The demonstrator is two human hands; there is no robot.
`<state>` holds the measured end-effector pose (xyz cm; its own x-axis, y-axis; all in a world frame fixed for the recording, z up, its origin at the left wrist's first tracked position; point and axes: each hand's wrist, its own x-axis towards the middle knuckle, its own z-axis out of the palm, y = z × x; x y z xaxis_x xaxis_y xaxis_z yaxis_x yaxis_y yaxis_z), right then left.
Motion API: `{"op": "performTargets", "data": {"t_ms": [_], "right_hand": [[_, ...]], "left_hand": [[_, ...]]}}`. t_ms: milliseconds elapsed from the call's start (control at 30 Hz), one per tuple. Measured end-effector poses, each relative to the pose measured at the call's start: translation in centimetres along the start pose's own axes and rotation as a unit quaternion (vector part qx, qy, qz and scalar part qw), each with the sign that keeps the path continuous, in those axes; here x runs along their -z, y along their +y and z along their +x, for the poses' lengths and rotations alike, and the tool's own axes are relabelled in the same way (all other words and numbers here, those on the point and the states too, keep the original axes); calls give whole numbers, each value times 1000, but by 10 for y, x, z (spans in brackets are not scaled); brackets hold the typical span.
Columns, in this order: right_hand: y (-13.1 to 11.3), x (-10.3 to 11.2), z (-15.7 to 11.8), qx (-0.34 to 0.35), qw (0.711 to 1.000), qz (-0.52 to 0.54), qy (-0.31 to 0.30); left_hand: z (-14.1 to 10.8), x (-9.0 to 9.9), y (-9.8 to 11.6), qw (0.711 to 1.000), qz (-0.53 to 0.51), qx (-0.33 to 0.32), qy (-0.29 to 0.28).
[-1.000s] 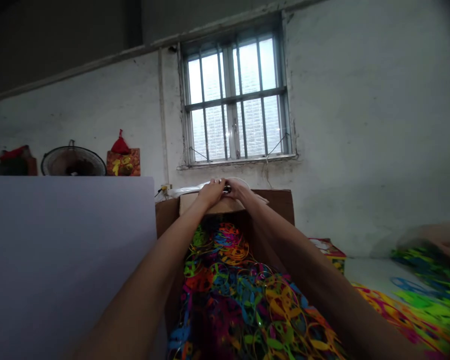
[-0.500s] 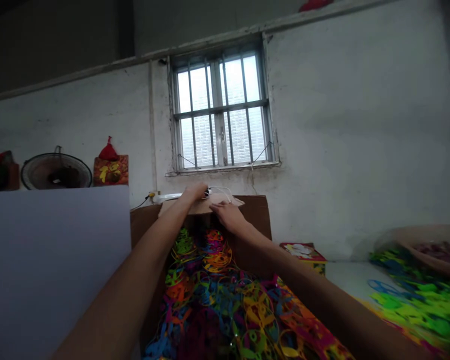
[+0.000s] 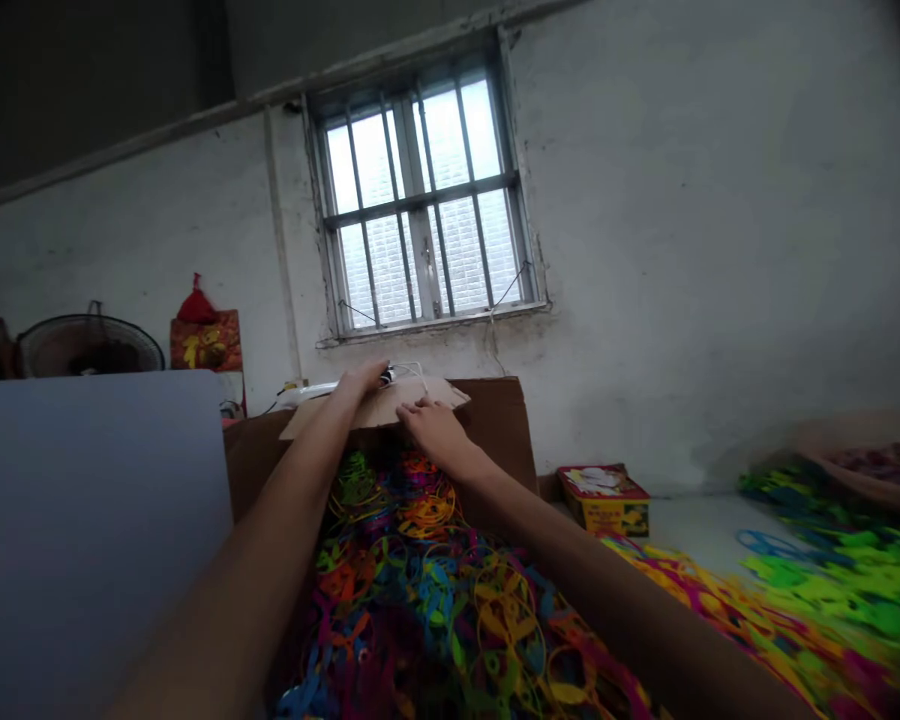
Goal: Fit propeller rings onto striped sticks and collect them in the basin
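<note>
A large brown cardboard box (image 3: 495, 420) stands before me, filled with tangled, brightly coloured flat cut-outs and loops (image 3: 435, 600). A paler cardboard flap (image 3: 375, 408) lies across its far side. My left hand (image 3: 361, 380) is curled at the flap's far edge, against a small black piece with a white cord (image 3: 412, 366); what its fingers hold is mostly hidden. My right hand (image 3: 433, 428) lies on the flap's near edge with fingers stretched over the cardboard. A white tube-like piece (image 3: 307, 392) runs behind my left forearm.
A pale panel (image 3: 90, 540) blocks the left side. A red and yellow tin (image 3: 604, 500) sits right of the box. Farther right are green cut-outs (image 3: 840, 570) and a wide pinkish basin (image 3: 832, 470). A barred window (image 3: 427, 210) is above.
The view has turned to the right and tilted slightly, so the box and hands appear farther left. More of the tin shows. Both hands keep their places at the flap.
</note>
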<state>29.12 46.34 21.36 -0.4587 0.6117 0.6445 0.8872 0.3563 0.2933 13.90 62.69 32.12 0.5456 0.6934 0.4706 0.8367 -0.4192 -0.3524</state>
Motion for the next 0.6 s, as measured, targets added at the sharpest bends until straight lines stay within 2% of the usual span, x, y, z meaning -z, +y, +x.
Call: {"op": "performTargets", "data": {"t_ms": [133,300,500,600], "right_hand": [[0,-1,0,-1,1000,-4,-1],[0,0,-3,-3,1000,-13,-9],[-1,3,-4,8,1000,-12,-15],[-2,3,-3,12,1000,-10,-14]], "left_hand": [[1,-7,-6,1000,-3,25,-14],[-3,-11,0,999,-4,47,3],[-27,-2,8,996,28,65,53],[-40,2,8,995,41,69,59]]}}
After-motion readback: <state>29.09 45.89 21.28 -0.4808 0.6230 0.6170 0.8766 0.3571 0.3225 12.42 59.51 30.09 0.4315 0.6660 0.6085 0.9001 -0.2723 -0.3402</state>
